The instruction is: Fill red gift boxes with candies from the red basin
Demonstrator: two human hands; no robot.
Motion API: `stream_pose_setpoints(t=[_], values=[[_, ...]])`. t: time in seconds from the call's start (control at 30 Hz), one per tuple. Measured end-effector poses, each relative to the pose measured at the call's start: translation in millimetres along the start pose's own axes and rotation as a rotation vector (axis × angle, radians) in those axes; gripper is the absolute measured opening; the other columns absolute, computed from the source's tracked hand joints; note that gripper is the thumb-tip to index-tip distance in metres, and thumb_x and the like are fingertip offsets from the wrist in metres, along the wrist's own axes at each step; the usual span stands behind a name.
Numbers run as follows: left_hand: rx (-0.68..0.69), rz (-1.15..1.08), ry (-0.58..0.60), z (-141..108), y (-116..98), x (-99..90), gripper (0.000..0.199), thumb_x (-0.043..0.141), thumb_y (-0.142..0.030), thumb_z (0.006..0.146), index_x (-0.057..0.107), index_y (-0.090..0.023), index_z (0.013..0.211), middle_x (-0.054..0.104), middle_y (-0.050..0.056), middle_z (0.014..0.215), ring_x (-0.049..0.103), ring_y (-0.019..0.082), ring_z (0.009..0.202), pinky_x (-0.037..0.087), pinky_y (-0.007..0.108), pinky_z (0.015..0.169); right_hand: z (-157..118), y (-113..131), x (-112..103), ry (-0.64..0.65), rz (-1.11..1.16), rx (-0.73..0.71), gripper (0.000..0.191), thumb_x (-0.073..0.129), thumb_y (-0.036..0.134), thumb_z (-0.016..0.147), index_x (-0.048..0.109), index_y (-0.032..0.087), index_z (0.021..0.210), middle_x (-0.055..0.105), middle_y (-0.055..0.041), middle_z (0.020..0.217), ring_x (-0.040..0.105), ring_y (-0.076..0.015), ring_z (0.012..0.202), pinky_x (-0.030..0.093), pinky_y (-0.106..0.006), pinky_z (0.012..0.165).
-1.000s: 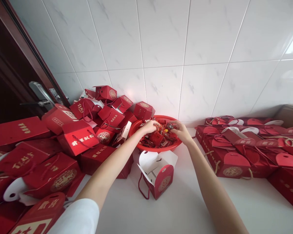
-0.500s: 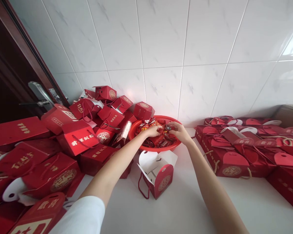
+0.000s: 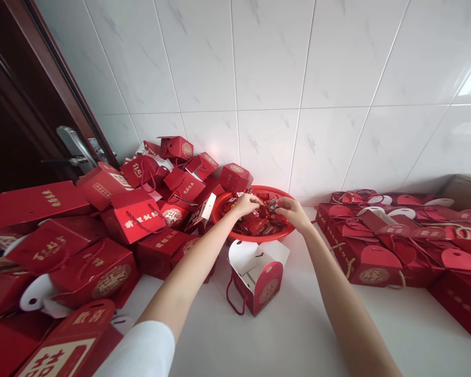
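Over a red plastic basket [image 3: 272,237] filled with wrapped sweets [image 3: 256,226], both of my hands are at work. My left hand [image 3: 247,204] is above the left part of the heap, its fingers drawn together; what they hold, if anything, is too small to make out. Between the thumb and fingers of my right hand [image 3: 293,211] is a dark-wrapped sweet [image 3: 273,206], at the basket's right side. In front of the basket stands a red gift box [image 3: 267,294] with its white-lined flaps open and a cord handle hanging at its left.
Many red gift boxes [image 3: 84,230] are piled on the left, close to a dark door with a metal handle [image 3: 75,146]. More red boxes [image 3: 377,262] stand in rows on the right. A white tiled wall [image 3: 267,68] rises behind the white tabletop [image 3: 298,335].
My left hand has lifted slightly from the sweets, its fingers closer together. The right hand stays at the basket's right side with the dark-wrapped sweet. The view has shifted a little.
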State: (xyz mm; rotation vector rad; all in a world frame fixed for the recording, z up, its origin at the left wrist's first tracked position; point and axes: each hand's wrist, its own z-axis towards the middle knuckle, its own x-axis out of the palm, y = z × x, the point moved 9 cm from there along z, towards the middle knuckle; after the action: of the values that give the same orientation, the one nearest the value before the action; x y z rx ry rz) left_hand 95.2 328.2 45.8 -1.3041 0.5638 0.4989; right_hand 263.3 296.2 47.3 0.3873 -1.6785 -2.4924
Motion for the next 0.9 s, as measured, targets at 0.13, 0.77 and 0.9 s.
stream_pose_setpoints(t=[0.13, 0.77, 0.9], values=[[-0.028, -0.236, -0.081, -3, -1, -7.5, 0.023, 0.062, -0.009, 0.073, 0.078, -0.016, 0.087, 0.074, 0.001, 0.073, 0.066, 0.016, 0.069, 0.055, 0.028, 0.073, -1, -1, -4, -0.038, -0.011, 0.029, 0.028, 0.067, 0.036, 0.069, 0.07, 0.017, 0.09, 0.072, -0.0051, 0.091, 0.064, -0.0215, 0.086, 0.051, -0.036, 0.081], [-0.129, -0.601, -0.14, -51, -46, -16.6, 0.012, 0.075, -0.021, 0.073, 0.075, -0.016, 0.085, 0.077, 0.008, 0.096, 0.07, 0.021, 0.09, 0.052, 0.029, 0.075, -6, 15, 7, 0.059, 0.108, 0.012, 0.032, 0.077, 0.045, 0.071, 0.073, 0.018, 0.087, 0.074, -0.0048, 0.091, 0.066, -0.0213, 0.088, 0.05, -0.037, 0.088], [-0.127, -0.573, -0.145, -63, -48, -19.8, 0.029, 0.077, -0.017, 0.069, 0.075, -0.017, 0.097, 0.076, 0.01, 0.108, 0.07, 0.023, 0.095, 0.052, 0.029, 0.076, -4, 19, 17, 0.056, 0.148, -0.011, 0.031, 0.077, 0.046, 0.071, 0.07, 0.018, 0.084, 0.07, -0.0024, 0.083, 0.064, -0.0186, 0.08, 0.05, -0.034, 0.081]])
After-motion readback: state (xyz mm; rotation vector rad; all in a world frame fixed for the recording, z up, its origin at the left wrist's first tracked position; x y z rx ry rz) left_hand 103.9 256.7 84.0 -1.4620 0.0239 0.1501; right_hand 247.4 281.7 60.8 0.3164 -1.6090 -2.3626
